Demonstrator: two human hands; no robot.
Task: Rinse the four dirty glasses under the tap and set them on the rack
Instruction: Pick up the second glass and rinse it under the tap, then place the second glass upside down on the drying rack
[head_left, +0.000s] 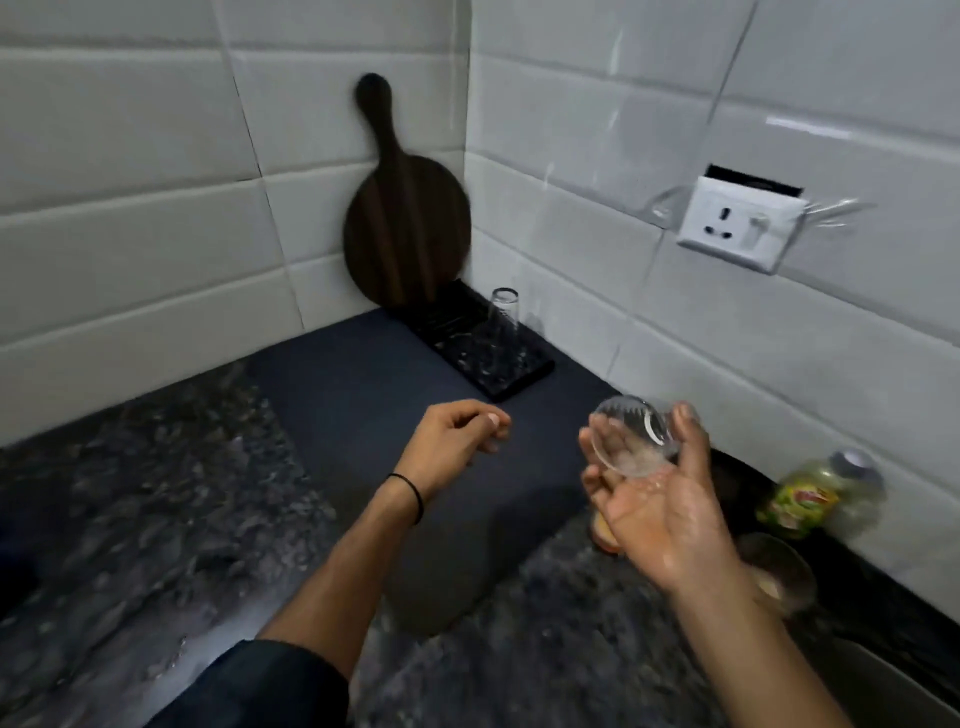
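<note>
Granite counter (156, 493); right hand (660, 514) grips a glass (631, 431); label on bottle (815, 493) unreadable.

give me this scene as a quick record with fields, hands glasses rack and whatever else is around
left hand: empty, fingers loosely curled, over the dark counter
right hand: wet, grip on a clear wet drinking glass, held tilted
black ridged drying rack: one clear tall glass stands on it
corner: dark round wooden board leans on the tiles
right edge: green-labelled jar
</note>
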